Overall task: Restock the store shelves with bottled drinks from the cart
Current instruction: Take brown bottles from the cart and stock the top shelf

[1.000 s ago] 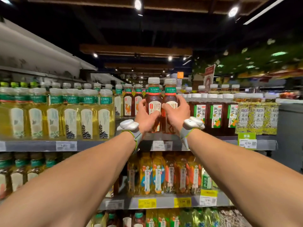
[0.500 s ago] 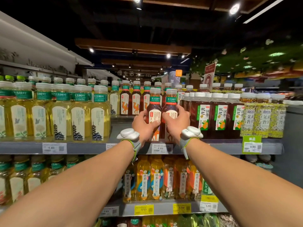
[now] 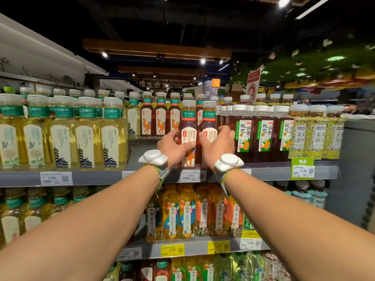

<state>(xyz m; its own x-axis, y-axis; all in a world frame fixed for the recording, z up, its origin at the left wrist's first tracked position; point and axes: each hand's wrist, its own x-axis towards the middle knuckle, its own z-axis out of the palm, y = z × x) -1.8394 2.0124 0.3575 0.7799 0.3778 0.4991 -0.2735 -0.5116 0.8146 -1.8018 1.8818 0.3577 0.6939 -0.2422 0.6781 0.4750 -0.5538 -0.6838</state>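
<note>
Two dark red-brown tea bottles with white caps and green neck bands stand side by side at the front of the upper grey shelf [image 3: 269,172]. My left hand [image 3: 174,147] grips the left bottle [image 3: 188,126] around its label. My right hand [image 3: 220,144] grips the right bottle [image 3: 209,124] the same way. Both bottle bases are hidden behind my hands and wrists. Behind them stands a row of matching dark bottles with camel labels [image 3: 160,116]. No cart is in view.
Yellow tea bottles [image 3: 85,134] fill the shelf to the left, dark loquat tea bottles [image 3: 263,132] and green-patterned bottles [image 3: 316,134] to the right. A bare shelf gap [image 3: 142,155] lies left of my hands. Lower shelves hold more bottles [image 3: 188,211]. Price tags line the shelf edges.
Both hands have lowered the two dark bottles from above the shelf down to its front edge, and my view has moved closer to the shelf.
</note>
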